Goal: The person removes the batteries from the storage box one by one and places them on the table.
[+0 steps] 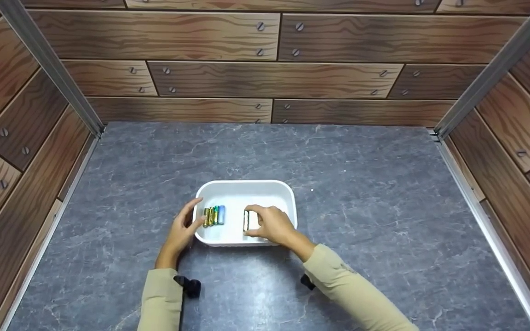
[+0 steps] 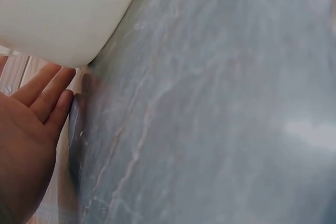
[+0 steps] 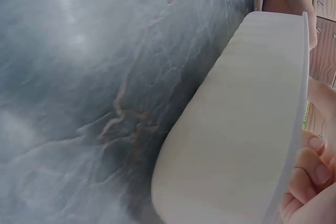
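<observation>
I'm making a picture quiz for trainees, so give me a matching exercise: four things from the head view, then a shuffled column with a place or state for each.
1. White rectangular plastic tray with rounded corners
2. Blue cylindrical battery
3. Bare left hand
4. Bare right hand

A. Pinches a slim, dark-edged cylinder between thumb and fingers
B. Rests on the grey marbled tabletop
C. At the right end of a row that includes gold cylinders
D. At the tray's left end

Pairs: 1-B, 2-C, 3-D, 4-A
</observation>
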The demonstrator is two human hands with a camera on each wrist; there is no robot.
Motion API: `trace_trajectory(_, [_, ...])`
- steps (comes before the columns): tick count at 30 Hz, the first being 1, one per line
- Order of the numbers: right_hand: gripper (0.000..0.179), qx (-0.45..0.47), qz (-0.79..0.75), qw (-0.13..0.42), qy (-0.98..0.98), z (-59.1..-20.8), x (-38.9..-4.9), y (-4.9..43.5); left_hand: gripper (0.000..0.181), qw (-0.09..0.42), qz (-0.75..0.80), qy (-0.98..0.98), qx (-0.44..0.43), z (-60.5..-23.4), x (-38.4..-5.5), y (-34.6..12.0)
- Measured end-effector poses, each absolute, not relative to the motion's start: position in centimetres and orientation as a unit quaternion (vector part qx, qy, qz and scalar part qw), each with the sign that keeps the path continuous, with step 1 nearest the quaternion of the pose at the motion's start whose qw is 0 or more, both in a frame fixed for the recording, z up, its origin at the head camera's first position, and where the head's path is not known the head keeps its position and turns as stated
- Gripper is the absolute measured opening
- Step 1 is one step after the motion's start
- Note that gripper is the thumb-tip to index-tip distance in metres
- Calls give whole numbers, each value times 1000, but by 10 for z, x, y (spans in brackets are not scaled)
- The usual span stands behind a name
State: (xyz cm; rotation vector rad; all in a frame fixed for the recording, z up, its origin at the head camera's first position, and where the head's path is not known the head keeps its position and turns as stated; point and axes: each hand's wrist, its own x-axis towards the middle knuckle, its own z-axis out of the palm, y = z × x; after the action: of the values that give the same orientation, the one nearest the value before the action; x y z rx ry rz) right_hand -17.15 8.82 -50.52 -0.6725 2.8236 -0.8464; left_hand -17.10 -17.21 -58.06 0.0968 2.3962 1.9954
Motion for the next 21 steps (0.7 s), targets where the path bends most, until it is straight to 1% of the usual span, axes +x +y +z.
trace_trajectory(3, [55, -218, -291, 54, 930, -507, -167, 97, 51, 10, 639, 769, 26, -580, -171, -172])
trace_trajectory(10, [56, -210, -309, 23, 927, -509, -164, 116, 50, 4, 642, 766, 35, -580, -168, -171])
trace_trajectory(17, [55, -182, -345, 24, 920, -505, -167, 138, 50, 1, 649, 760, 37, -580, -168, -172])
trace_trajectory(21, [56, -181, -358, 26, 915, -503, -169, 154, 49, 4, 652, 757, 40, -579, -169, -170])
